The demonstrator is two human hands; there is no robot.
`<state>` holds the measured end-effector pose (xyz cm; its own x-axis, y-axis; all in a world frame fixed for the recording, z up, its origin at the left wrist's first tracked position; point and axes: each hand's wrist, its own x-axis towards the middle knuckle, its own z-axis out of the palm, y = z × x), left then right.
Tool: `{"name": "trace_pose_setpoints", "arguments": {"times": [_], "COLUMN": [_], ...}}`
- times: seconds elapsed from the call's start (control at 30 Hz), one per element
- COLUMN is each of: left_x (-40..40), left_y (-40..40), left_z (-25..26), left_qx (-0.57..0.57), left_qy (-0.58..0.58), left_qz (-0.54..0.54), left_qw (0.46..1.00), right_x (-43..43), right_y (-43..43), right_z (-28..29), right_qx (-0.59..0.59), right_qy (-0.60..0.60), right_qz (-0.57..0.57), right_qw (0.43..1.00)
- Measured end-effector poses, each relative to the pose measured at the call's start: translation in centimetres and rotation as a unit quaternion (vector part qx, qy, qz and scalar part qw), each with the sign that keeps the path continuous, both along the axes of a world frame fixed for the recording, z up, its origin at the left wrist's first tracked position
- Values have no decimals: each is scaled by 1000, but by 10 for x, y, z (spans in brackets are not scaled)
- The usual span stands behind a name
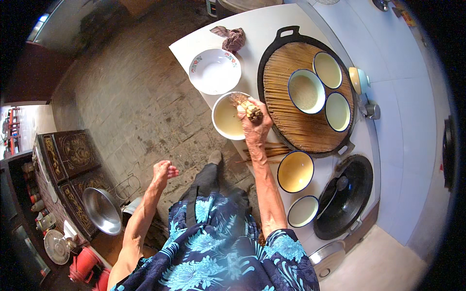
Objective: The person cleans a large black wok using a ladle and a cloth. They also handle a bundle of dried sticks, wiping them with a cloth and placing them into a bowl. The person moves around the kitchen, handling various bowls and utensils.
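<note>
My right hand [257,118] grips a short bundled-fibre brush [251,110], its bristle end over a white bowl [214,125] of cloudy, pale yellow liquid. Whether the bristles touch the liquid I cannot tell. To the left, away from the counter, my left hand [164,171] hangs in the air above the floor; its fingers are curled and nothing shows in them. Just beyond the liquid sits a scalloped white dish [214,71] with floral rim decoration. Several thin sticks [271,150] lie partly under my right forearm.
On the white counter [267,22], a slatted round mat [280,80] in a black two-handled pan carries 3 bowls [307,91]. Nearer me stand a yellow bowl [295,171], a pale bowl [303,211] and a wok [349,207] holding a ladle. A brown cloth [235,40] lies far back.
</note>
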<state>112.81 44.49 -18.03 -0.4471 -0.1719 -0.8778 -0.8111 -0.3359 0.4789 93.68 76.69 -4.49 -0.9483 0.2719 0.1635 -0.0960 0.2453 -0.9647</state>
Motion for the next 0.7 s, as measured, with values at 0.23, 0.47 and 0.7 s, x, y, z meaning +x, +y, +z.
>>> {"name": "trace_pose_setpoints", "arguments": {"times": [0.23, 0.47, 0.7], "left_x": [23, -1, 0], "left_y": [12, 29, 26], "left_z": [-3, 16, 8], "left_qx": [-9, -25, -24], "left_qy": [-13, 17, 13], "left_qz": [-32, -88, -92], "left_qw": [999, 996, 995], "right_x": [36, 81, 55], "right_y": [-18, 19, 67], "right_z": [-9, 31, 31], "right_qx": [92, 151, 106], "right_qy": [9, -37, -112], "right_qz": [104, 152, 69], "right_qw": [990, 976, 986]}}
